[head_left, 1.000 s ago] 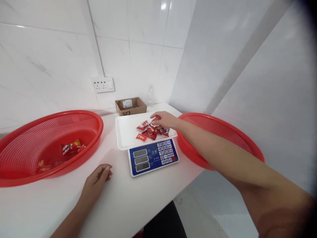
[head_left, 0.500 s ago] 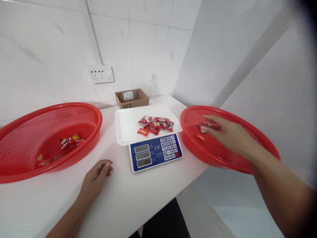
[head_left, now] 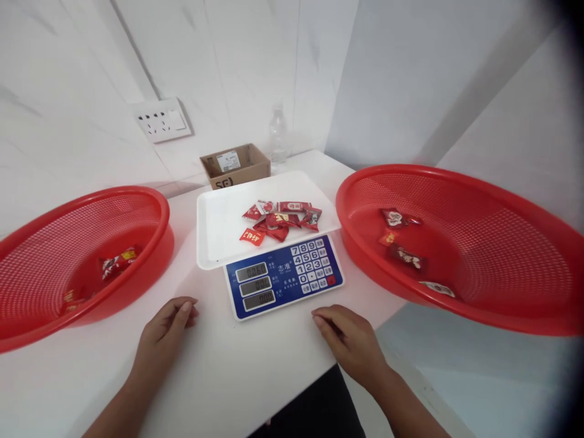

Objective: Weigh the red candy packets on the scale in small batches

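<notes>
My left hand (head_left: 166, 331) rests on the white table (head_left: 219, 371) with its fingers curled in and nothing seen in them, left of the scale's display. My right hand (head_left: 349, 340) lies at the table's front edge, fingers also curled and no item showing, just below the keypad. Between and beyond them stands a digital scale (head_left: 285, 277) with a blue panel and lit readings. On its white tray (head_left: 219, 219) lies a small pile of red wrapped candies (head_left: 283, 220). To the right, a red plastic basket (head_left: 456, 176) holds several more wrapped candies (head_left: 408, 258).
Another red basket (head_left: 114, 198) with a few wrapped candies (head_left: 118, 261) stands on the left. Behind the scale are an open cardboard box (head_left: 241, 173) and a clear plastic bottle (head_left: 278, 134). A socket panel (head_left: 162, 120) is on the tiled wall.
My right hand has come out of the right basket, down and left to the table edge near the scale. Candies remain in that basket. My left hand has stayed in place.
</notes>
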`<state>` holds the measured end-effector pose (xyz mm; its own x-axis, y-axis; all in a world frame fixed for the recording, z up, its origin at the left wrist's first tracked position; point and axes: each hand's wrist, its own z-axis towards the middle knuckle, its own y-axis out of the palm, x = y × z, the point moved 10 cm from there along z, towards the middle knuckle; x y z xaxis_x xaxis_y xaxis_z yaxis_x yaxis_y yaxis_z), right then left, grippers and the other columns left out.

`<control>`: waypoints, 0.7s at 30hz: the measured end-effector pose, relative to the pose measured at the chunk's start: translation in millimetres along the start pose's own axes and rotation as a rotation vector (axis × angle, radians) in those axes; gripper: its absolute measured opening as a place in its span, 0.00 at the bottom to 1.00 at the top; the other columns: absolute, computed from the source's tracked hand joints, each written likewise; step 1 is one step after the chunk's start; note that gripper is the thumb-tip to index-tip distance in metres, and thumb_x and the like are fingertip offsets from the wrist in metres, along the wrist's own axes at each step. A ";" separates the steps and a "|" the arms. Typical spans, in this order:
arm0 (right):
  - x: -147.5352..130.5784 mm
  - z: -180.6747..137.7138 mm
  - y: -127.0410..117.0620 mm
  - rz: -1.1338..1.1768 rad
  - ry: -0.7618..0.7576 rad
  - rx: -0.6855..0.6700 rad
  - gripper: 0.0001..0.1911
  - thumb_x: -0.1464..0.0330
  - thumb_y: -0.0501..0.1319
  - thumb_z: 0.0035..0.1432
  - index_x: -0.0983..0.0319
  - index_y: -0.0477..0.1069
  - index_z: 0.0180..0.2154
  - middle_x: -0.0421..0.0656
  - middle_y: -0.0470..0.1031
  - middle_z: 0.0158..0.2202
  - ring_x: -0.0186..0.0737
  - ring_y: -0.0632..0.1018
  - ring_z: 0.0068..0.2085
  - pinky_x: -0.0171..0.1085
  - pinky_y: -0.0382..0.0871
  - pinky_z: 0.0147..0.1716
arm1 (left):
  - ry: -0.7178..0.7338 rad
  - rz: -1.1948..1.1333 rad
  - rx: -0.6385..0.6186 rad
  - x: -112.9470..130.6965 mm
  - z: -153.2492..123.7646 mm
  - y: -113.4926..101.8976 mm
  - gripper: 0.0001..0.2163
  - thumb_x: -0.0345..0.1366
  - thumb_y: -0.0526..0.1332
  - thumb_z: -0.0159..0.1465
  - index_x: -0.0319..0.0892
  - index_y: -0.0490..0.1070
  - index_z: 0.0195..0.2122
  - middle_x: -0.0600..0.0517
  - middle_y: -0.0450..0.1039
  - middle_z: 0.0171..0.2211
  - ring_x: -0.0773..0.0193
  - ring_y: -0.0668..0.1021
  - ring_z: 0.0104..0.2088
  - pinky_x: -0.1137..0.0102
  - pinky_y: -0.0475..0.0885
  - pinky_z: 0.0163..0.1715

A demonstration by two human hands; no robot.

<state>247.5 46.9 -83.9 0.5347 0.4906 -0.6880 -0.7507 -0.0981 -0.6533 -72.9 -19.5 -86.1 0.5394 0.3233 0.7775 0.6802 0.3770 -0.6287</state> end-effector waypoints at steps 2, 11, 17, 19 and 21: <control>5.7 3.9 2.8 0.007 0.047 -0.007 0.11 0.65 0.51 0.62 0.57 0.71 0.33 0.40 0.77 0.29 0.38 0.77 0.30 0.35 0.71 0.30 | -0.013 0.026 0.012 0.8 -0.7 -0.9 0.17 0.52 0.53 0.58 0.44 0.70 0.33 0.54 0.72 0.27 0.64 0.74 0.28 0.71 0.72 0.32; 2.6 0.4 6.2 -0.079 0.002 0.011 0.14 0.65 0.49 0.63 0.58 0.69 0.30 0.41 0.75 0.25 0.38 0.75 0.28 0.35 0.65 0.28 | -0.050 0.111 0.024 -2.8 -0.2 0.8 0.17 0.53 0.54 0.57 0.44 0.70 0.33 0.53 0.73 0.27 0.63 0.75 0.29 0.71 0.72 0.32; 1.4 1.6 5.9 -0.127 -0.021 0.052 0.15 0.63 0.50 0.63 0.59 0.68 0.27 0.39 0.72 0.22 0.35 0.73 0.25 0.33 0.61 0.25 | -0.008 0.132 0.024 0.5 0.5 1.5 0.17 0.53 0.54 0.57 0.44 0.71 0.32 0.54 0.73 0.25 0.63 0.75 0.27 0.72 0.72 0.29; 2.2 2.2 6.3 -0.134 -0.022 0.067 0.16 0.63 0.50 0.63 0.60 0.68 0.26 0.39 0.72 0.21 0.35 0.73 0.24 0.32 0.60 0.25 | 0.007 0.134 0.025 1.4 0.5 1.5 0.17 0.53 0.54 0.57 0.44 0.71 0.32 0.54 0.74 0.26 0.63 0.76 0.27 0.72 0.72 0.29; 3.1 2.5 8.6 -0.143 -0.018 0.063 0.16 0.62 0.50 0.63 0.60 0.68 0.26 0.39 0.71 0.22 0.34 0.72 0.25 0.32 0.60 0.26 | 0.024 0.129 0.019 1.4 0.4 2.2 0.17 0.52 0.54 0.57 0.44 0.71 0.32 0.54 0.74 0.26 0.63 0.76 0.27 0.73 0.72 0.29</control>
<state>241.6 49.7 -90.9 0.6315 0.5110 -0.5832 -0.6904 0.0282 -0.7229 -70.8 -17.9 -86.4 0.6339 0.3494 0.6900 0.5947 0.3502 -0.7237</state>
